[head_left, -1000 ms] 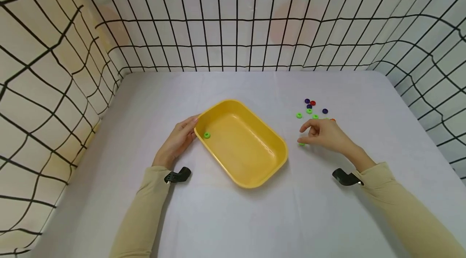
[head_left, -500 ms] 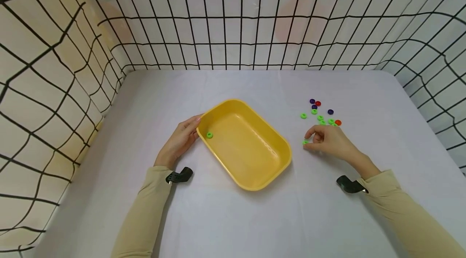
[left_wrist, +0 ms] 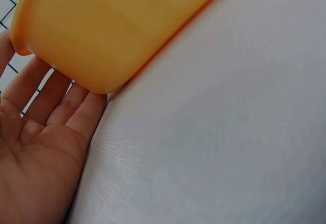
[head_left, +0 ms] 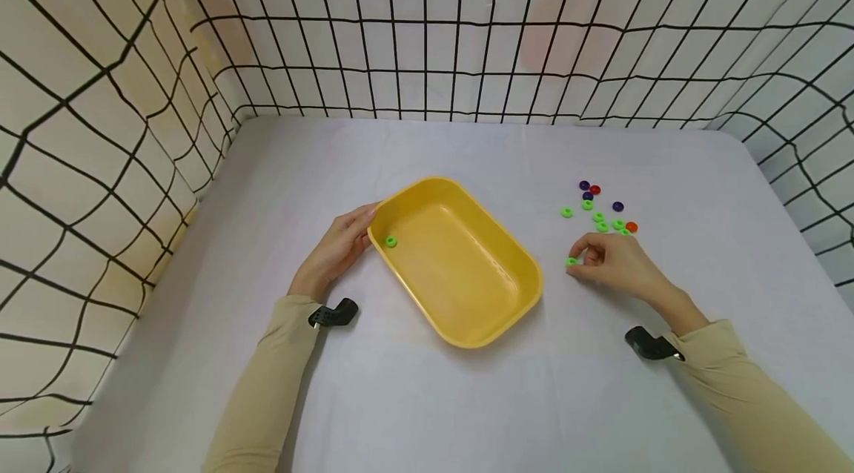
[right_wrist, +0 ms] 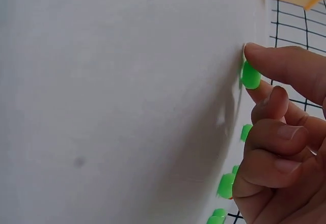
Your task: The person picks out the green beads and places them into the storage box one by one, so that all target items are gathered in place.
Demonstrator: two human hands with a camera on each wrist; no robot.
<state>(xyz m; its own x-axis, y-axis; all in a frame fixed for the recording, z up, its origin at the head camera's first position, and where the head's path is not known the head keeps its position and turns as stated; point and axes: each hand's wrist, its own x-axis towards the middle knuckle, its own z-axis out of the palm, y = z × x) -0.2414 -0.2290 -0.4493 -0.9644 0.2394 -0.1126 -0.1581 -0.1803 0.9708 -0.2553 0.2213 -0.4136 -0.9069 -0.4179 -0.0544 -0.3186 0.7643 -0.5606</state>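
In the head view, my left hand (head_left: 340,245) holds the left corner of a yellow tray (head_left: 460,273), thumb at the rim and fingers against its outer side. The left wrist view shows those fingers (left_wrist: 66,102) reaching up behind the tray's wall (left_wrist: 112,35). A single green ring-shaped bead (head_left: 391,242) lies inside, near that corner. To the right of the tray, my right hand (head_left: 617,263) pinches another green bead (right_wrist: 251,75) between thumb and index finger, close to the tabletop. Its other fingers are curled inward in the right wrist view.
Beyond the right hand lies a loose group of several green beads (head_left: 598,217), with dark purple beads (head_left: 618,206), a red bead (head_left: 595,190) and an orange bead (head_left: 631,227). White cloth (head_left: 427,414) covers the table. Black netting (head_left: 440,35) stands along the back and sides.
The right hand has drawn slightly nearer, uncovering beads behind it, and its thumb and index finger have come together on the green bead. The left hand stays on the tray. The head view has shifted slightly.
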